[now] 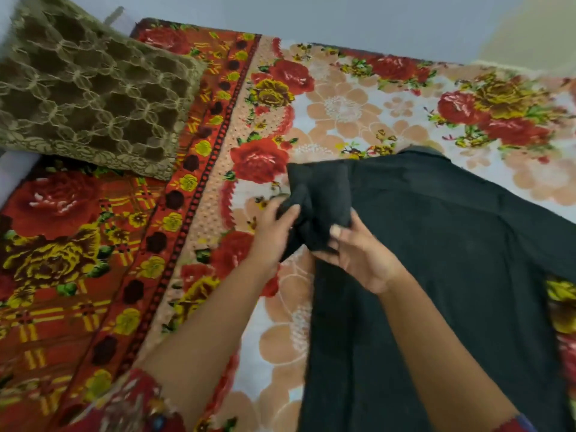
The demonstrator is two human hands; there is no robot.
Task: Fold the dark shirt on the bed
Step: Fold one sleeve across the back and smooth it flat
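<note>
The dark shirt (pixel 452 260) lies spread flat on the floral bedspread (pixel 343 104), its collar at the far end. Its left sleeve (pixel 318 194) is bunched and lifted at the shirt's left edge. My left hand (pixel 274 229) grips the sleeve's end from the left, fingers curled into the cloth. From the right, my right hand (pixel 358 254) pinches the same sleeve, thumb on top of the fabric. Both forearms reach in from the bottom of the view and cover part of the shirt's left side.
An olive-brown patterned pillow (pixel 90 95) lies at the bed's far left. A red and yellow floral border (pixel 78 260) runs down the bedspread's left side. A pale wall (pixel 311 17) stands behind the bed. Bedspread lies bare to the far right of the shirt.
</note>
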